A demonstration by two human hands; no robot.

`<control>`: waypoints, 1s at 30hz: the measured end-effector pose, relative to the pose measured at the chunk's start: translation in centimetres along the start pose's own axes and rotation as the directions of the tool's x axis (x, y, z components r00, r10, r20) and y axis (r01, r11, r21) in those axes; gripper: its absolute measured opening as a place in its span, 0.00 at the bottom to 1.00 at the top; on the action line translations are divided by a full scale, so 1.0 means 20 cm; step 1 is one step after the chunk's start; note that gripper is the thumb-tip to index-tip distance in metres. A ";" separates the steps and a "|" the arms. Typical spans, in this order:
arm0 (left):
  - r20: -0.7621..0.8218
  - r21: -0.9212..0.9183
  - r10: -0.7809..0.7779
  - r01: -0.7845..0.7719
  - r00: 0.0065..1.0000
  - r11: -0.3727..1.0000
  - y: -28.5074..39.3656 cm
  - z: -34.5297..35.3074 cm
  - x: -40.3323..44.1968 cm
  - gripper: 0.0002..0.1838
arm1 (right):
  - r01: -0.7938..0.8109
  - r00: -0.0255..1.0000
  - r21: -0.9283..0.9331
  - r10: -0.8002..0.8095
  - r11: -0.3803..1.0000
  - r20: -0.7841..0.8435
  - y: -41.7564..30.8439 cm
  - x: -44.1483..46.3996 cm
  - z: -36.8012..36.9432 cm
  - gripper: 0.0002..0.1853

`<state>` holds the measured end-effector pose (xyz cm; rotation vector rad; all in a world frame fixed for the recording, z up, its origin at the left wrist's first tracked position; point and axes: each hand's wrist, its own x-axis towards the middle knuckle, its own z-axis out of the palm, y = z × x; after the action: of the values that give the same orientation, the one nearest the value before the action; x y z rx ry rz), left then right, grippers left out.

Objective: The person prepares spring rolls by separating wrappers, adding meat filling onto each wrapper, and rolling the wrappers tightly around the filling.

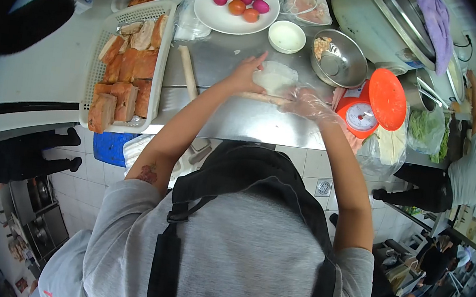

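On the steel table lies a flat, round, pale sheet of dough [276, 78]. My left hand [247, 75] is bare and at the left edge of the dough, its fingers apart. My right hand [307, 103], in a clear plastic glove, is at the lower right of the dough. A thin wooden stick [263, 98] lies along the near side of the dough between both hands, its right end at my right fingers. Whether those fingers grip the stick is too blurred to tell.
Left stands a white basket [161, 76] of meat slabs, beside another wooden stick [188, 72]. Behind are a plate [206, 12] of coloured eggs, a small white bowl [287, 37] and a steel bowl [349, 58]. An orange scale [361, 116] stands right. Several people are around.
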<state>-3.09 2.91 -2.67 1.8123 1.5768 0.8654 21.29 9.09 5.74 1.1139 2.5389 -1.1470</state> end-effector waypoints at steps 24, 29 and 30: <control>0.010 -0.363 -0.116 0.112 0.993 0.925 -0.09 -0.13 -0.01 0.34 | 0.051 0.990 0.330 -0.004 0.942 -0.144 0.31 -0.21 0.05 0.25; 0.058 0.059 -0.096 0.093 0.994 0.994 0.27 -0.23 -0.20 0.15 | 0.208 0.893 -0.170 -0.258 0.963 -0.369 0.16 -0.21 0.05 0.23; 0.078 0.135 -0.102 0.091 0.992 0.987 0.27 -0.22 -0.20 0.16 | 0.212 0.891 -0.175 -0.264 0.962 -0.370 0.10 -0.15 0.09 0.22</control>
<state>-3.57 -1.82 3.84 1.8201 1.6872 0.6456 24.48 7.01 4.38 1.1163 3.0813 -0.8533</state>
